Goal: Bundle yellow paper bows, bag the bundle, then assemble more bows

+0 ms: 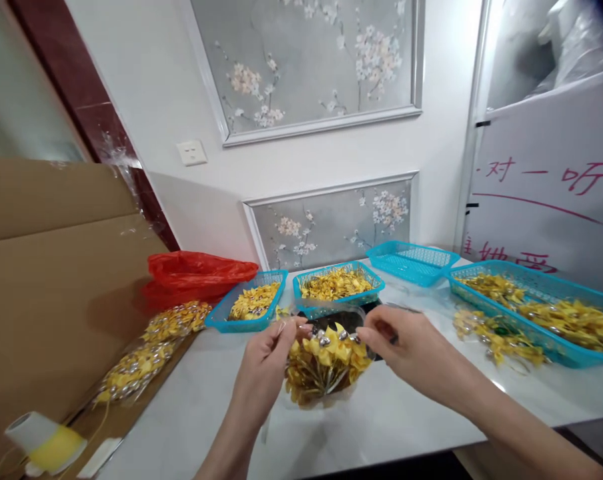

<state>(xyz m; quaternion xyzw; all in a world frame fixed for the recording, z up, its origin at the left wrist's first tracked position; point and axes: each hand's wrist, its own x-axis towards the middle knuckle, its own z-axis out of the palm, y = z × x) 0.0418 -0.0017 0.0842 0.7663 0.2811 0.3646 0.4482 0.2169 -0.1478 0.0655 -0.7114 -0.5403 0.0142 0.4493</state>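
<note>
Between my hands is a clear plastic bag [349, 308] with a bunch of yellow ribbon flowers [326, 370] with silver beads in it. My left hand [267, 353] pinches the left side of the bag's rim between thumb and fingers. At the opposite side, the thumb and fingers of my right hand [404, 337] are closed on the rim. The bag stands upright just above or on the white table [291, 433]; which of the two I cannot tell. A dark object behind the bag is mostly hidden.
Blue mesh baskets with yellow flowers stand at the left [276, 297], the middle [376, 291] and the right [546, 343]. Another blue basket [414, 263] is at the back. Loose flowers [501, 340], a red bag [196, 273], filled clear bags [139, 367], cardboard [41, 293] and a thread spool [46, 443] surround them.
</note>
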